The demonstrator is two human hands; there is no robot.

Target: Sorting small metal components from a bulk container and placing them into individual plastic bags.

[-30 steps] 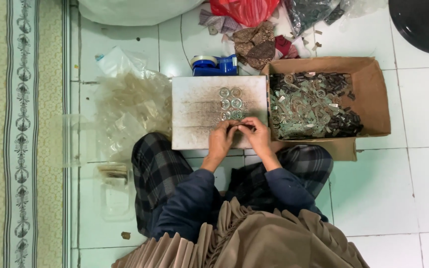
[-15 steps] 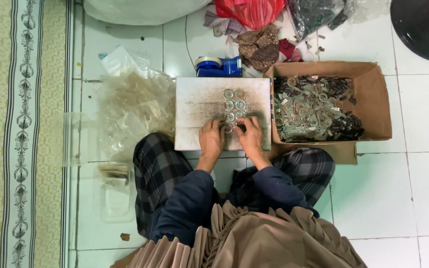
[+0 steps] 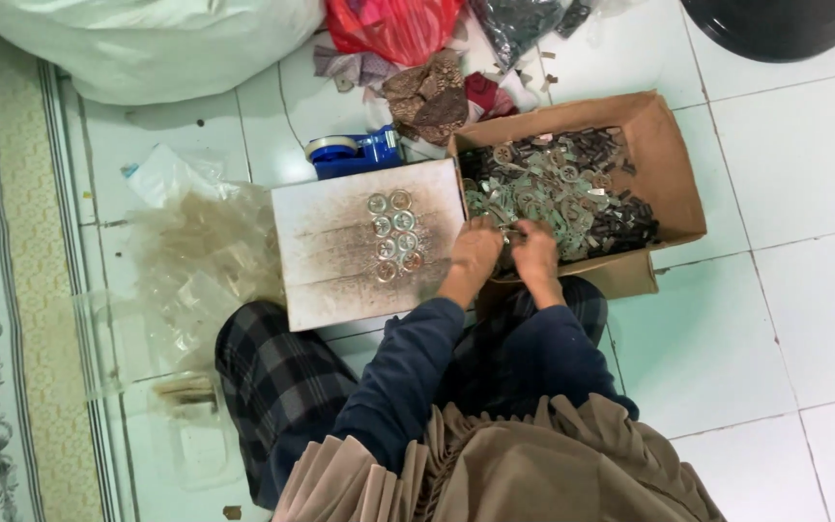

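Both hands moved from board [image 3: 340, 261] to box [image 3: 674, 164]: left hand [image 3: 476, 247] and right hand [image 3: 533, 244] curled among parts [image 3: 562, 188]; grip cannot be told. Rings [image 3: 392, 235] left in rows.

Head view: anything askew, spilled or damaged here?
Nothing is spilled. The white board is scuffed with brown stains and sits slightly tilted. The cardboard box of small parts has a front flap folded down. Both hands, left hand and right hand, are at the box's near edge.
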